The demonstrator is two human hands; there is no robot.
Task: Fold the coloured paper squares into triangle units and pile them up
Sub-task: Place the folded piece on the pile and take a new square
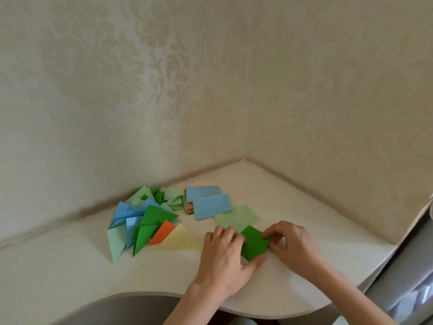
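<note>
Your left hand and right hand both pinch the dark green paper (pinning it for creasing); finished triangle pile waits at ten o'clock.

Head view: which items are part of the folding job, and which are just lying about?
In the job:
- dark green paper, held by left hand and right hand
- pile of folded triangles
- stack of unfolded sheets
- light green sheet, next in line

Lying about:
- nothing loose on the desk
- blurred object at right edge, unidentifiable
</note>
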